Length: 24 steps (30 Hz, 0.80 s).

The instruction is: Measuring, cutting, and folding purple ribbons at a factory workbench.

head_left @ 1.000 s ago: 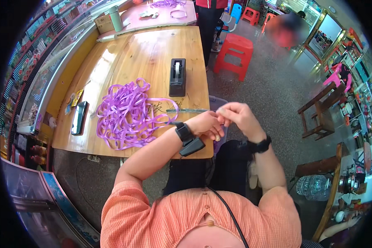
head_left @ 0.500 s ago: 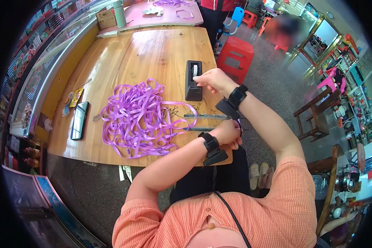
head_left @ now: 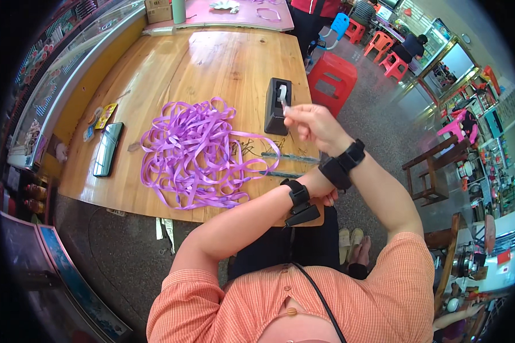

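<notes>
A black tape dispenser (head_left: 277, 117) with a white-cored roll stands near the table's right edge. Just right of it, my right hand (head_left: 320, 126) pinches a short strip of tape (head_left: 285, 102) that runs from the roll. Near the table's front right corner is my left hand (head_left: 320, 186), its fingers curled. The right wrist's black band covers part of it, so what it holds is hidden. A heap of purple ribbon loops (head_left: 191, 151) lies left of both hands, one loop reaching toward the dispenser. Two dark, flat strips (head_left: 289, 174) lie on the tabletop beside my left hand.
A phone (head_left: 109, 150) and a small yellow packet (head_left: 106, 116) lie on the wooden table (head_left: 212, 63) at left. Past its far edge is a pink table (head_left: 200, 17). A red stool (head_left: 333, 83) stands close to the right edge.
My right hand has pulled back from the roll toward me and to the right, drawing the tape out. The right wrist now overlaps my left hand. The whole view has shifted slightly.
</notes>
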Each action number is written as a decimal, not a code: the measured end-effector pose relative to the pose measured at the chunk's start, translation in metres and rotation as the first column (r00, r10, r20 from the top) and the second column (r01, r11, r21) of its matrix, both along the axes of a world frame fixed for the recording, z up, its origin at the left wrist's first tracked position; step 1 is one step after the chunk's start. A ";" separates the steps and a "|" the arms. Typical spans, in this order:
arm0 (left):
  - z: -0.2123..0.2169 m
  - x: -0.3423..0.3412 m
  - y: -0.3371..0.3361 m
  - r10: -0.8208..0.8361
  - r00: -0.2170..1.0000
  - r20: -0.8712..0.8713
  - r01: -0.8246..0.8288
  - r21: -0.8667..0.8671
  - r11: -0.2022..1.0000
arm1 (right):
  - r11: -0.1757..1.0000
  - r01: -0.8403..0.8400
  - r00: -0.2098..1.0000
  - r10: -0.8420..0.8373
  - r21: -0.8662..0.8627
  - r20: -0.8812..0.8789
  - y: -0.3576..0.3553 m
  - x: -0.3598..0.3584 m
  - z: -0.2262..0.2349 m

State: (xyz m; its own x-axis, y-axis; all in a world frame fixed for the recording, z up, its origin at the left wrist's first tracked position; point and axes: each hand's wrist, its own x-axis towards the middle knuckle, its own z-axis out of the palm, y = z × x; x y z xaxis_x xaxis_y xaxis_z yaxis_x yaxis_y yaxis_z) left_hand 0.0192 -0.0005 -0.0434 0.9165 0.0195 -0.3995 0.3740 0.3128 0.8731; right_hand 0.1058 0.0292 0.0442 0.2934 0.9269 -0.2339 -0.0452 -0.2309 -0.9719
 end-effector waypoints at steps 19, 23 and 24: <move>0.016 -0.010 -0.002 -0.102 0.995 0.024 0.095 0.191 0.977 | 0.974 -0.149 0.988 0.139 -0.168 -0.072 -0.049 0.037 -0.029; 0.024 -0.014 0.008 -0.104 0.995 0.000 0.102 0.208 0.973 | 0.964 -0.226 0.945 0.251 -0.138 0.208 -0.096 0.056 0.001; 0.025 -0.013 0.009 -0.114 0.993 -0.005 0.113 0.204 0.972 | 0.938 -0.231 0.913 0.300 -0.258 0.275 -0.109 0.062 0.008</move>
